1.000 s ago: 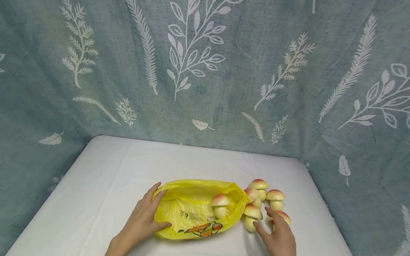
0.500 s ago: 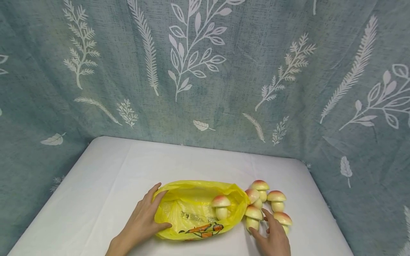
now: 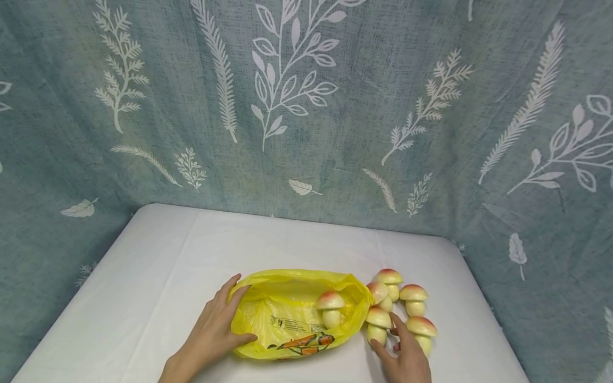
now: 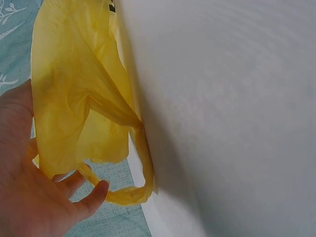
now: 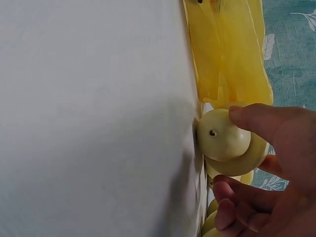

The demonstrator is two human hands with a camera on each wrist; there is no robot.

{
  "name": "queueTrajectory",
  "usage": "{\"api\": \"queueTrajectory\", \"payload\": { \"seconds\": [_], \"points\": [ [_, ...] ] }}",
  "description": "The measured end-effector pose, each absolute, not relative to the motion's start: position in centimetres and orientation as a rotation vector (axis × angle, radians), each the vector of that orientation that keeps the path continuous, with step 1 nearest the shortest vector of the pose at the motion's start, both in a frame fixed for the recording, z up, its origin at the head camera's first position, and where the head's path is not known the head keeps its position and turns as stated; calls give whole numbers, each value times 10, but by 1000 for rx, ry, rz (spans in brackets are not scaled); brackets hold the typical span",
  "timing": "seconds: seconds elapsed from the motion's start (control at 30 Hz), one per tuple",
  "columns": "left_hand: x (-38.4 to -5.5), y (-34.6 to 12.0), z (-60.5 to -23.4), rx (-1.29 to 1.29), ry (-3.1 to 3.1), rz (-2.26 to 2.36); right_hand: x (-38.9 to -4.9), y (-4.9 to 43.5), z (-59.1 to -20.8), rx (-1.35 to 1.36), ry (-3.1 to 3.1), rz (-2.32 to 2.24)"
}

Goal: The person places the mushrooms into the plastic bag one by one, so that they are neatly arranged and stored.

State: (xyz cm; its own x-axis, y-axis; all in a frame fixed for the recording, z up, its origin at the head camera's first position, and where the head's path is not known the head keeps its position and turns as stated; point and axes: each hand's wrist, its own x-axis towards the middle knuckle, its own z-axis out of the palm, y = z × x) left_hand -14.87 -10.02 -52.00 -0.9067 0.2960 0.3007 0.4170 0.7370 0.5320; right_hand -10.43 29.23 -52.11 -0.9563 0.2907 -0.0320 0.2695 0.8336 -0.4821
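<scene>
A yellow plastic bag (image 3: 268, 308) lies with its mouth spread wide, one toy mushroom (image 3: 330, 308) with a reddish cap inside it. My left hand (image 3: 213, 322) holds the bag's left side, thumb over the front rim and fingers spread at the back. In the left wrist view a loop handle (image 4: 145, 163) hangs by the fingertips. Right of the bag, my right hand (image 3: 403, 354) pinches another toy mushroom (image 3: 377, 325), thumb on its pale stem and index finger at the cap. The stem's round end (image 5: 222, 136) faces the right wrist camera.
Several more toy mushrooms cluster beyond and beside my right hand, among them one at the far side (image 3: 389, 282) and one at the right (image 3: 421, 331). The white-covered table (image 3: 287, 234) backs onto a green leaf-patterned curtain (image 3: 335, 127).
My right hand has moved left from over the right-hand mushroom to the one by the bag, and its thumb and index finger have closed onto it. My left hand stays put.
</scene>
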Motion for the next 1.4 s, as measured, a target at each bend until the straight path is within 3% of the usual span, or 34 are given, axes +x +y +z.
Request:
{"api": "queueTrajectory", "payload": {
  "seconds": [0.8, 1.4],
  "points": [
    [-147, -101, -523, -556, -2750, -917, -94, 289, -525, -440, -2790, 850],
    [-146, -102, -523, -550, -2759, -911, -97, 273, -500, -320, -2561, 775]
  ]
}}
